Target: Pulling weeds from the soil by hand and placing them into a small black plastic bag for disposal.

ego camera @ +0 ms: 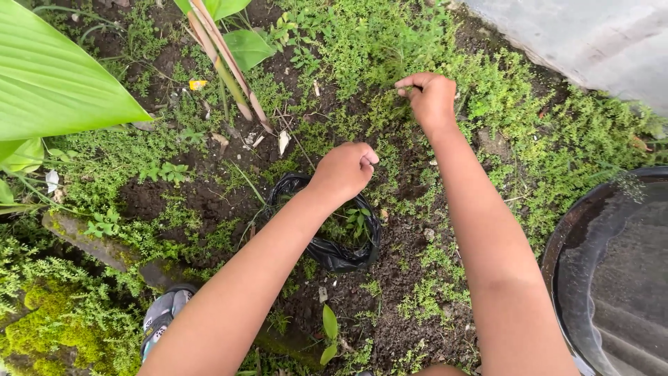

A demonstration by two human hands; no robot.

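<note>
Beyond the black bag (334, 254), the right hand (431, 97) pinches weeds (390, 104) with fingers together; the left hand (344, 170), fisted, hovers nearer the bag.

Both bare forearms reach forward from the bottom edge. Left hand (344, 169) closed in a loose fist, knuckles up, pointing toward 1 o'clock. Right hand (431, 96) farther out at 12 o'clock, fingers curled, thumb and forefinger pinched together, possibly gripping something; too small to tell.
</note>
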